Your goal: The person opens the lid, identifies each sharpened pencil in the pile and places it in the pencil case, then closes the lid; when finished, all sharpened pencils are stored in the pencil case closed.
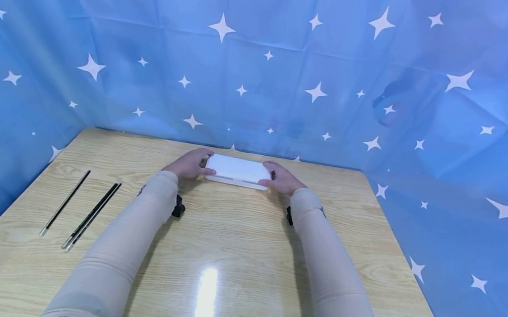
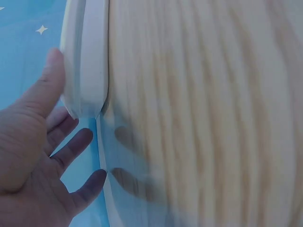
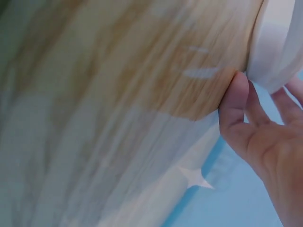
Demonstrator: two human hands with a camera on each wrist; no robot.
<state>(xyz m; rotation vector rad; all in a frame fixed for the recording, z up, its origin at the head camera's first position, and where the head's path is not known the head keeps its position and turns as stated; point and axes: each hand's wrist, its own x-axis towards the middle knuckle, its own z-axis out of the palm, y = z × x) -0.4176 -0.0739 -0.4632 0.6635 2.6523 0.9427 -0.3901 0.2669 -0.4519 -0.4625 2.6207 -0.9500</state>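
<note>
A flat white case (image 1: 238, 169) lies near the far edge of the wooden table, with a seam along its front side. At its left end, my left hand (image 1: 193, 164) grips it, thumb at the front and fingers around the far side. In the left wrist view, the thumb of that hand (image 2: 45, 137) lies along the case (image 2: 87, 56), and some fingers stick out past its end. My right hand (image 1: 282, 177) holds the right end the same way. In the right wrist view, this hand (image 3: 265, 127) has fingertips at the case's (image 3: 272, 54) lower corner.
Several slim black sticks with clear tips lie at the table's left: a single one (image 1: 65, 203) and a close pair (image 1: 91, 216) nearer the left forearm. A blue star-patterned curtain (image 1: 260, 79) hangs behind and beside the wooden table (image 1: 239, 232).
</note>
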